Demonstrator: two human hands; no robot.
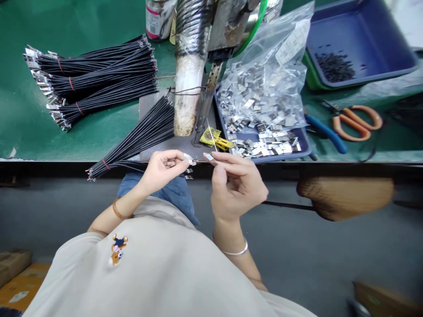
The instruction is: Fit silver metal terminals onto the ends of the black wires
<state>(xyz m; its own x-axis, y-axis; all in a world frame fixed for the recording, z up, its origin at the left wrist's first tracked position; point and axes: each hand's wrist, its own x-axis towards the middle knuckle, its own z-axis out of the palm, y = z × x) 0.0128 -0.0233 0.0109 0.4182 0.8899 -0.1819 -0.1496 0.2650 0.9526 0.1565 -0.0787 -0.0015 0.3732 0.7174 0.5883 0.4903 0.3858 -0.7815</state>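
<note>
My left hand (167,171) is closed in a pinch just past the bench edge. Thin dark wire ends poke out at its fingertips, which have something white on them. Facing it, a short gap away, my right hand (236,182) pinches a small silver metal tab (209,156) between thumb and fingers. A thin white strand (212,135) rises beside those fingers; whether they hold it is unclear. Behind my left hand, a bundle of black wires (145,130) tied with a red band lies on a grey board (158,147). More metal tabs (189,174) show below my left hand.
A bench-mounted tool (211,81) with a wrapped column stands ahead. To its right, a blue tray (302,147) holds metal tabs and a plastic bag (264,70). Beyond are orange-handled scissors (357,123), blue-handled pliers (325,132) and a blue bin (393,61). Wire bundles (102,72) lie left.
</note>
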